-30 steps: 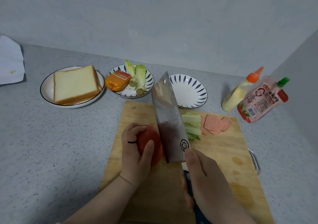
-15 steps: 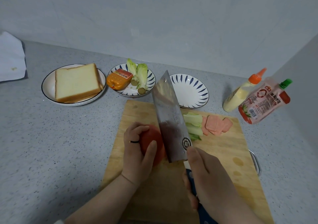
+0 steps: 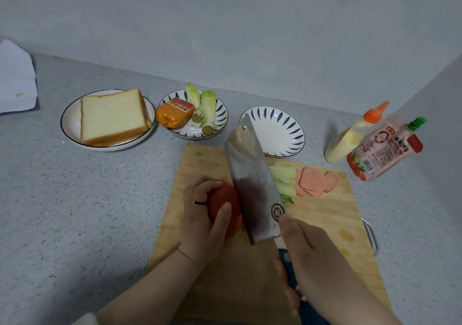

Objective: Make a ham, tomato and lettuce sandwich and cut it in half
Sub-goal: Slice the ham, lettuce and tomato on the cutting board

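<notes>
Bare table lies open across the lower left of the frame, up to the cutting board. The board's middle is blocked by the left hand on the tomato and the cleaver in the right hand. Its right side lies bare below the ham slices. Three plates line the upper centre. A bottle and a pouch crowd the upper right.

A grey speckled stone countertop runs to the wall. On it, at the far left, lies a crumpled white sheet. Along the back sit three plates side by side: a round white plate with a dark rim, then a white plate with blue leaf strokes, then a second blue-stroked white plate. In front lies a rectangular wooden chopping board, its far edge touching or overlapping the second blue-stroked plate. At the right, a yellow squeeze bottle with an orange cap and a red-and-white sauce pouch with a green cap lean together.
</notes>
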